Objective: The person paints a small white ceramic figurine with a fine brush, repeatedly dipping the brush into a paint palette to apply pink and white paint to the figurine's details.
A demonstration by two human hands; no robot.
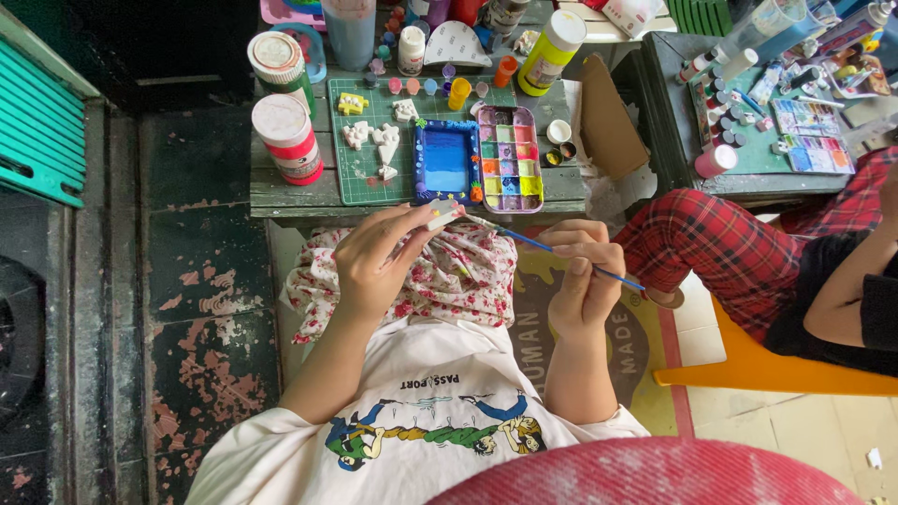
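Head view: a weathered grey wooden table stands on a worn floor with peeling red paint, and a green cutting mat lies on the table top. All places below are given relative to that mat.

On the mat lie five small plaster pieces, one yellow and four white. Just left of the mat stand two tall paint jars with pale lids. Touching its right edge is one blue-painted picture frame, and beyond the frame is one paint palette with many coloured wells. Behind the mat stands one yellow-green bottle.

Below the mat, over a floral cloth on the lap, the left hand is closed in a pinch on one small white plaster piece. The right hand is closed around one blue-handled paintbrush, whose tip points toward that piece.

Far right of the mat, a second person in red plaid trousers sits on one orange chair at a second table.
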